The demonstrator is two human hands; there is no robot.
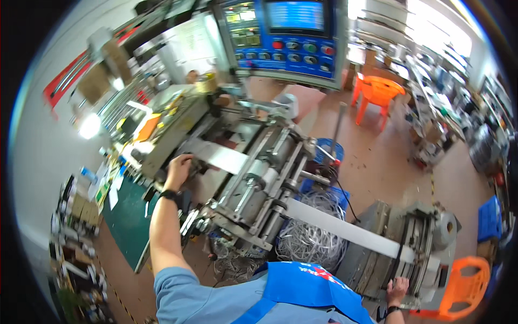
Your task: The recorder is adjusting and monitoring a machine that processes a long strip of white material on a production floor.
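White web strip [345,229], one long band, running from the grey roller machine [259,178] at centre down to a second grey unit [394,243] at lower right, stretched between the two above a blue crate. Two hands in view, well apart. Left hand [178,170] reaching far forward, fingers curled down on the machine's near left edge beside a second white band [224,156] crossing the rollers; whether clamped on a part or only resting cannot be told. One dark watch [168,194] on that wrist. Right hand [397,291] low at the frame's bottom, fingers spread flat against the front of the lower-right unit, just beneath the strip's end; one dark band on that wrist too. Between both forearms, one blue apron [307,289] over a light blue shirt. Under the strip, one blue crate [324,200] full of tangled white offcuts [310,237]. Left of the machine, one green surface [127,221]. Beyond, one blue control panel [286,32] with one screen and a row of coloured buttons. Two orange plastic chairs: one [377,92] on the floor behind, one [464,286] at the lower right edge.
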